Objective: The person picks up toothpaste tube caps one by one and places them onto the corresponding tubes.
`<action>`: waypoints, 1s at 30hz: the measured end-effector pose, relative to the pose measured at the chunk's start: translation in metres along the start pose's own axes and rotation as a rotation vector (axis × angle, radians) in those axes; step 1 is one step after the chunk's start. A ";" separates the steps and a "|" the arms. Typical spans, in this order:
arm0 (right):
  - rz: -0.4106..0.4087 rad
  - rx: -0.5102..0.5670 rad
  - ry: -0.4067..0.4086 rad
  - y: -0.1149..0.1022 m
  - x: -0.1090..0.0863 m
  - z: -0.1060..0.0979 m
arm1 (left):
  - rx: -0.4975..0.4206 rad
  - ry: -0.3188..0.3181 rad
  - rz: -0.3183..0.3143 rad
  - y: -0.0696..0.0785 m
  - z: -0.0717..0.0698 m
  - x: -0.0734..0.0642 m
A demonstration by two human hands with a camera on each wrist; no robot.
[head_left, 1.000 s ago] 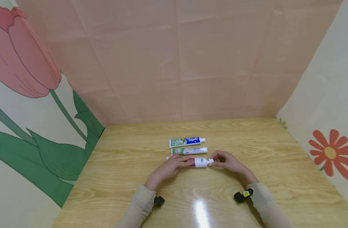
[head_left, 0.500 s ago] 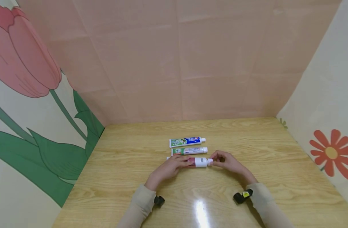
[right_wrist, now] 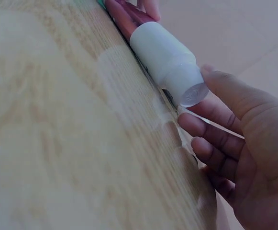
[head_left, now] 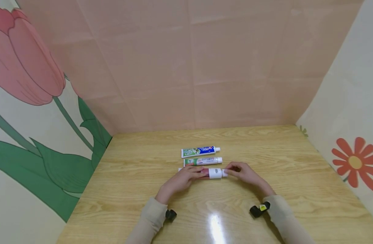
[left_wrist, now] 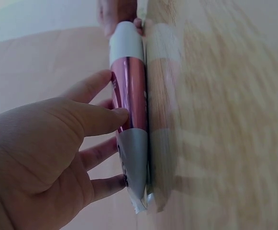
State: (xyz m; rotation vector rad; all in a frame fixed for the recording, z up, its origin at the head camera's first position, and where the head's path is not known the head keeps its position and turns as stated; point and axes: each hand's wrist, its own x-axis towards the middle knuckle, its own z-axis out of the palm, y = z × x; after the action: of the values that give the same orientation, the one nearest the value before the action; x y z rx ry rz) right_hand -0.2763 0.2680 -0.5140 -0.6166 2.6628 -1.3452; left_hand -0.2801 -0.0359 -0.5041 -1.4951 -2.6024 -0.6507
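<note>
A toothpaste tube (head_left: 215, 173) with a pink middle and white end lies flat on the table. My left hand (head_left: 183, 178) grips it around the middle; in the left wrist view the thumb (left_wrist: 107, 119) presses its pink band and the other fingers reach along the far side. At the tube's right end sits a white cap (right_wrist: 189, 86), flush against the shoulder. My right hand (head_left: 242, 172) pinches this cap between thumb and index finger, its other fingers loosely curled near the table. Part of the tube's tail is hidden under my left hand in the head view.
Behind the held tube lie two more toothpaste tubes, parallel to it: a green-and-white one (head_left: 203, 161) and, farther back, a blue-and-green one (head_left: 198, 152). The wooden table (head_left: 137, 159) ends at a pink backdrop (head_left: 150, 84). Printed walls rise on both sides.
My right hand has shifted slightly left with the cap, and the narrow neck that showed between cap and tube is covered now. The left hand and the other tubes have stayed put.
</note>
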 end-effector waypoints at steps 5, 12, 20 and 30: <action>0.021 -0.041 -0.018 0.016 0.005 -0.001 | 0.004 -0.010 -0.016 0.001 -0.001 0.000; 0.016 -0.067 -0.029 0.017 0.006 -0.002 | 0.007 -0.010 -0.016 0.003 -0.002 0.001; -0.035 -0.028 -0.017 0.018 0.008 0.001 | 0.001 -0.032 -0.049 0.003 -0.002 0.000; -0.066 0.112 -0.128 0.023 0.004 -0.005 | 0.009 -0.030 -0.064 0.005 -0.002 0.000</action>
State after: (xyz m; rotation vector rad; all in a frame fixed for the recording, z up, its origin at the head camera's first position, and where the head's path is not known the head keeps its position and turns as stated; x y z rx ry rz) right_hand -0.2881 0.2824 -0.5291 -0.7560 2.4682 -1.4091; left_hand -0.2757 -0.0343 -0.5011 -1.4353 -2.6824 -0.6254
